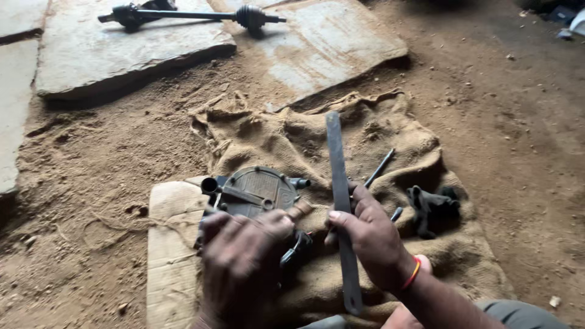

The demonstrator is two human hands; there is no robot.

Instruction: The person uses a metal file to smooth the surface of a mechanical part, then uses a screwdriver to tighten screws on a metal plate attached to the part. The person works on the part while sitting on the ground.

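The right hand (pixel 372 234) holds a long flat metal file (pixel 341 213), fingers and thumb clamped around its middle, the file pointing away from the person. The left hand (pixel 244 259) rests on a round metal housing (pixel 256 192), fingers together and curled over its near edge. The housing sits on a wooden board (pixel 170 244) beside burlap sacking (pixel 378 134) on the dirt floor.

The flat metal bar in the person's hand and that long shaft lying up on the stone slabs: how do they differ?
The flat metal bar is thin, grey and gripped in the right hand; the shaft is round, black, with bulging ends, lying untouched on a stone slab. Both are long metal pieces.
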